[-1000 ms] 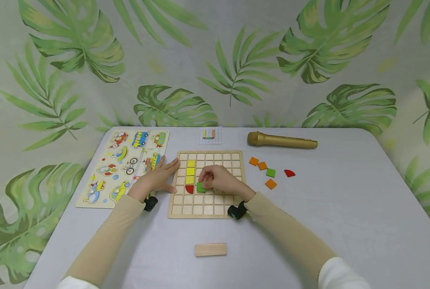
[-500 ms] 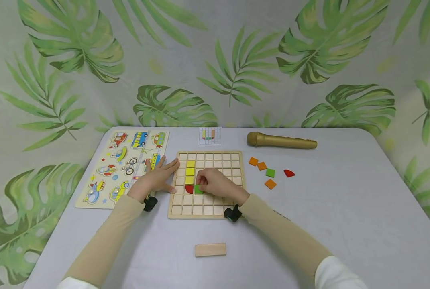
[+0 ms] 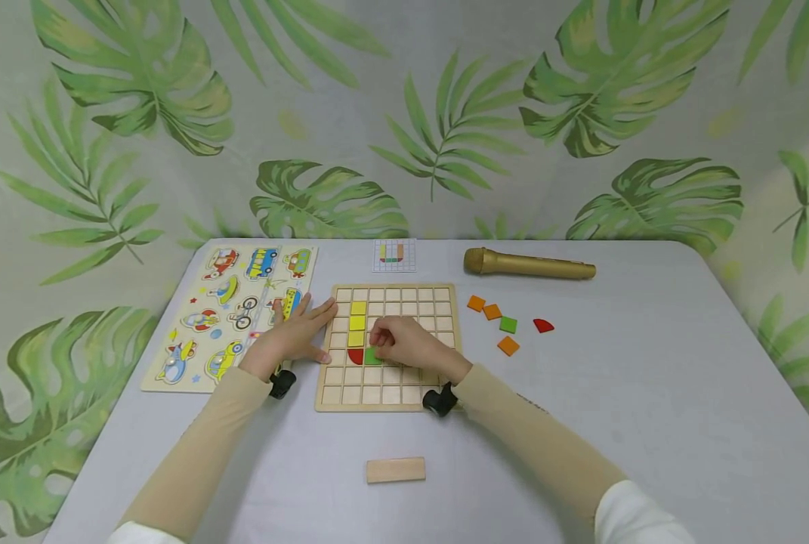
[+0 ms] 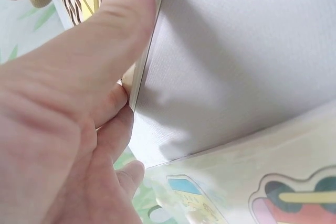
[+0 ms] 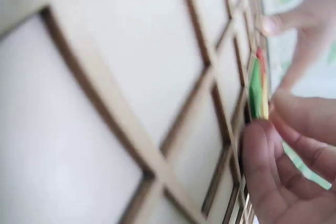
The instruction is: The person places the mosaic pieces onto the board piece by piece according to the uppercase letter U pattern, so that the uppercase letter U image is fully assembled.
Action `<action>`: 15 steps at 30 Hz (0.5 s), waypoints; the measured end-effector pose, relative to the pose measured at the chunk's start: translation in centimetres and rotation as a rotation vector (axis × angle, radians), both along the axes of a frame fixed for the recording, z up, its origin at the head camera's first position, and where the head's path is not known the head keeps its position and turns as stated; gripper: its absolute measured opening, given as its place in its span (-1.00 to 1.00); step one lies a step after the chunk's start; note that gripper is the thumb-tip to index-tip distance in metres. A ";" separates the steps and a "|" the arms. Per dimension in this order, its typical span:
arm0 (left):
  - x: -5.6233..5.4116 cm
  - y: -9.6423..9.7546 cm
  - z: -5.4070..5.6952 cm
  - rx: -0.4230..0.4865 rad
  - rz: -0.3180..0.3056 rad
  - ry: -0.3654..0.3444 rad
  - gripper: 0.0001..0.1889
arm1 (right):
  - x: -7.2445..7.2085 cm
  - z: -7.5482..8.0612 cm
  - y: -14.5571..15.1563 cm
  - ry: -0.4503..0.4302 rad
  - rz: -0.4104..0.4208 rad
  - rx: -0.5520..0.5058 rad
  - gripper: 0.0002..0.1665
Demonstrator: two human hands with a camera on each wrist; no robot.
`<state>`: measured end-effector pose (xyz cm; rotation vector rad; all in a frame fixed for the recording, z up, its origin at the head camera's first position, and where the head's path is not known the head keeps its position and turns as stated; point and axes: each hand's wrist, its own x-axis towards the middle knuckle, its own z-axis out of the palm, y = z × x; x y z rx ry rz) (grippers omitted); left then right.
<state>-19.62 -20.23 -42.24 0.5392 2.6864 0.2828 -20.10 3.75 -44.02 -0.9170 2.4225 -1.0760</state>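
Note:
A wooden grid board lies mid-table. In one of its columns are several yellow square tiles, with a red quarter-circle tile below them. Right of the red piece sits a green square tile. My right hand has curled fingers at this green tile, pinching at its edge. My left hand is spread at the board's left side, its thumb resting against the frame. Part of the grid is hidden under the right hand.
A vehicle picture puzzle lies left, partly under the left hand. A patterned card and a gold microphone lie at the back. Right of the board are orange tiles, a green tile and a red quarter-circle. A wooden block lies in front.
My right hand has moved slightly left with the green square tile, which now lies beside the red quarter-circle in the grid. The left hand has stayed in place.

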 end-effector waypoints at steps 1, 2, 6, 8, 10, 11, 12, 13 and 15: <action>0.0 0.0 0.0 0.000 0.001 -0.001 0.01 | -0.1 0.0 0.3 -0.038 -0.011 -0.019 -0.91; 0.0 0.0 0.0 0.000 0.002 -0.002 0.02 | -0.2 0.0 0.6 -0.072 -0.018 -0.042 -0.92; 0.0 -0.1 0.0 0.001 0.004 -0.011 0.02 | -0.6 -0.2 2.4 -0.221 -0.042 -0.161 -0.88; 0.0 0.0 0.0 -0.002 0.005 -0.012 0.01 | -0.8 -0.2 3.5 -0.264 -0.043 -0.223 -0.85; 0.0 0.0 0.0 -0.001 0.005 -0.012 0.01 | -1.0 -0.2 4.7 -0.297 -0.061 -0.268 -0.83; 0.1 0.0 0.0 -0.001 0.004 -0.011 0.01 | -1.1 -0.1 5.5 -0.295 -0.072 -0.276 -0.82; 0.1 0.0 0.1 0.000 0.004 -0.010 0.01 | -1.2 -0.1 6.3 -0.286 -0.084 -0.277 -0.81; 0.1 0.0 0.1 0.001 0.003 -0.009 0.01 | -1.3 0.1 7.1 -0.294 -0.100 -0.281 -0.80; 0.1 0.0 0.1 0.001 0.001 -0.009 0.01 | -1.5 0.2 8.7 -0.299 -0.138 -0.284 -0.79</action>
